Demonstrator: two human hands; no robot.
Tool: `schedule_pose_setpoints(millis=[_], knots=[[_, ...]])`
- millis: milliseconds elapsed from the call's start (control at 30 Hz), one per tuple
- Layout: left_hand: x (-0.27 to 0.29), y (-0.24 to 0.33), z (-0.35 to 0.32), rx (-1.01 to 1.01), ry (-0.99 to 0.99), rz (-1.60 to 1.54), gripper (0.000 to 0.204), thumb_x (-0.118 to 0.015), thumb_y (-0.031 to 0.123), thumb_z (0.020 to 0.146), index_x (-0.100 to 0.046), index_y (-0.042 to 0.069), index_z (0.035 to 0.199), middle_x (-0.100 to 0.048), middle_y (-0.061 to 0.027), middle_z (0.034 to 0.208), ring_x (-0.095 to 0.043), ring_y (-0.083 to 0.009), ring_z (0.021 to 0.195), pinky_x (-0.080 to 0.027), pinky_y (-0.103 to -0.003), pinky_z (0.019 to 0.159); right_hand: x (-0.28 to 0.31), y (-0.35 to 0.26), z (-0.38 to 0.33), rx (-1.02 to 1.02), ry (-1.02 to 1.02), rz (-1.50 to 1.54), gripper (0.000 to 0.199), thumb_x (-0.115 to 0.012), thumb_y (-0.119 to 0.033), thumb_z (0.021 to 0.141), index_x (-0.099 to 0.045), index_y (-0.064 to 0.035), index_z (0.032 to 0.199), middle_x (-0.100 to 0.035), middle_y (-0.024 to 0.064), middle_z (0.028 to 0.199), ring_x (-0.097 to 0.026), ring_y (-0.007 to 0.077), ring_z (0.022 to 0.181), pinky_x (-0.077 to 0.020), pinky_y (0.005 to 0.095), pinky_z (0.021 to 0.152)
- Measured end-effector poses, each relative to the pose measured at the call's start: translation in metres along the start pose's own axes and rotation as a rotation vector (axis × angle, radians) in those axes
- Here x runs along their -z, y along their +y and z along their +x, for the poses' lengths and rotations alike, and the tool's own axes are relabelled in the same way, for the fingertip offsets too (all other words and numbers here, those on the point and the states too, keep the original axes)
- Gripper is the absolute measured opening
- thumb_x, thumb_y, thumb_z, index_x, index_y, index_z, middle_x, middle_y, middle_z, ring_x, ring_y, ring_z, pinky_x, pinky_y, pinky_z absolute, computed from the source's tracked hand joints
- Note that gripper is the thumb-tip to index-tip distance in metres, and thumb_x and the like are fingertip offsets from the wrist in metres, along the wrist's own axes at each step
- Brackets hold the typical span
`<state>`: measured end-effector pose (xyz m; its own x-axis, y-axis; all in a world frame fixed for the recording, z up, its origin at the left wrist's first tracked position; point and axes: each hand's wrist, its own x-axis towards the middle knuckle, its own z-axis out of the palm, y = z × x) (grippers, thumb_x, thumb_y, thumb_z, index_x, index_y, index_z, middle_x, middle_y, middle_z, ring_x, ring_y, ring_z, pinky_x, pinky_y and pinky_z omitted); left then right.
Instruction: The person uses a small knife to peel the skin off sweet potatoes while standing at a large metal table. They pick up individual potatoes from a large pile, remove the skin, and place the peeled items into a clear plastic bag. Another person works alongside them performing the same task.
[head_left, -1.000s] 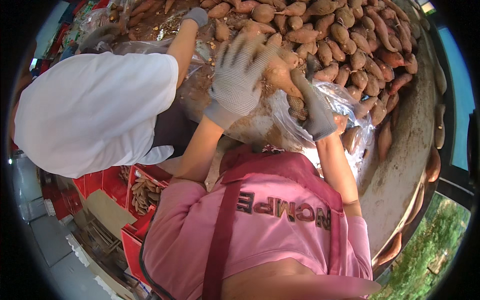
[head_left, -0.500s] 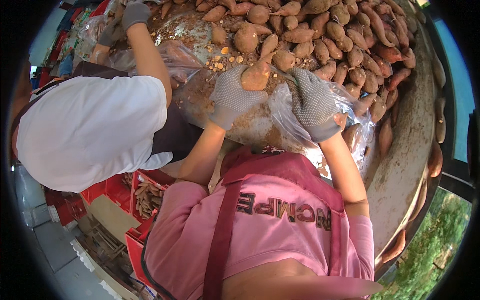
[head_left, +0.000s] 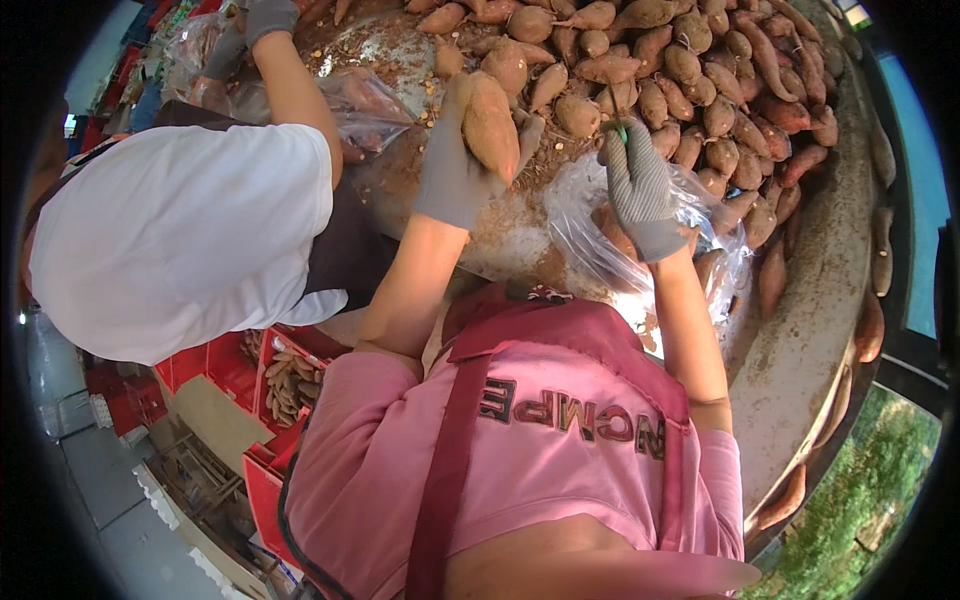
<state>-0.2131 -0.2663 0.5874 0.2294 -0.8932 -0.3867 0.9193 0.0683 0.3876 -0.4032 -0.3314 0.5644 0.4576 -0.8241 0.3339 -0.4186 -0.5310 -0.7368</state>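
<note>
In a grey glove, my left hand (head_left: 448, 172) is turned up and closed around a large reddish-brown sweet potato (head_left: 490, 125), which stands nearly lengthwise in the grip. My right hand (head_left: 642, 195), gloved too, is closed on a small knife with a green handle (head_left: 622, 132). The knife's thin blade points away toward the heap, apart from the held sweet potato. Most of the handle is hidden by the fingers. A clear plastic bag (head_left: 580, 225) with sweet potatoes in it lies beneath and beside my right hand.
A big heap of sweet potatoes (head_left: 700, 95) covers the far right of the soil-strewn table (head_left: 500, 240), inside a raised rim (head_left: 800, 370). At my left a co-worker in a white top (head_left: 190, 235) reaches over the table. Red crates (head_left: 235, 370) stand below, one holding sweet potatoes.
My left hand has rolled palm up, turning the sweet potato from end-on to lengthwise. The right hand has shifted slightly right, and the knife has come away from the sweet potato.
</note>
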Motion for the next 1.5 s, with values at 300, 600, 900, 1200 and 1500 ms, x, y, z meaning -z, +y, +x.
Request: schedule_pose_setpoints(millis=[300,600,900,1200,1500], knots=[[-0.005,-0.021,0.008,-0.044,0.325,-0.025,0.058,-0.068,0.045,0.078,-0.047,0.006,0.116,-0.05,-0.0088,0.115,-0.055,-0.0275,0.101,-0.05,-0.048,0.085,-0.004,-0.028,-0.023,0.396,-0.027,-0.417,0.033,-0.059,-0.016,0.077,-0.052,-0.0006,0.105,-0.054,0.0156,0.089,-0.054,0.0321,0.083,-0.0428,0.0418,0.077],[0.007,-0.027,0.005,0.015,0.183,-0.196,0.037,-0.065,0.03,0.083,-0.051,0.005,0.106,-0.057,-0.0102,0.104,-0.059,-0.024,0.094,-0.055,-0.041,0.081,-0.008,-0.026,-0.003,0.391,-0.01,-0.58,0.036,-0.054,-0.012,0.074,-0.05,-0.0047,0.108,-0.054,0.0125,0.089,-0.054,0.0294,0.082,-0.0438,0.0398,0.075],[0.003,-0.028,-0.012,0.092,0.015,-0.109,0.03,-0.063,0.028,0.084,-0.052,0.007,0.103,-0.056,-0.0083,0.101,-0.057,-0.0215,0.093,-0.054,-0.042,0.081,0.051,0.058,0.016,-0.131,0.126,-0.328,0.02,-0.051,-0.016,0.089,-0.053,-0.0013,0.103,-0.061,0.022,0.091,-0.059,0.0366,0.086,-0.0467,0.0388,0.072],[0.002,-0.034,-0.016,-0.139,-0.271,0.513,0.033,-0.067,0.014,0.077,-0.056,0.003,0.107,-0.06,-0.0071,0.098,-0.059,-0.0214,0.09,-0.047,-0.034,0.083,0.144,0.072,-0.104,-0.447,0.524,-0.449,0.063,-0.074,-0.04,0.071,-0.055,-0.0017,0.116,-0.06,0.0193,0.11,-0.06,0.0293,0.101,-0.0458,0.0343,0.088],[-0.041,-0.148,0.038,-0.604,-1.373,1.783,0.031,-0.065,0.031,0.072,-0.064,0.011,0.095,-0.062,-0.0107,0.083,-0.059,-0.0217,0.081,-0.046,-0.032,0.072,0.129,0.107,-0.17,-0.764,0.352,-0.391,0.09,-0.076,-0.043,0.066,-0.036,0.0039,0.132,-0.057,0.0208,0.116,-0.059,0.0282,0.104,-0.0459,0.0317,0.086]])
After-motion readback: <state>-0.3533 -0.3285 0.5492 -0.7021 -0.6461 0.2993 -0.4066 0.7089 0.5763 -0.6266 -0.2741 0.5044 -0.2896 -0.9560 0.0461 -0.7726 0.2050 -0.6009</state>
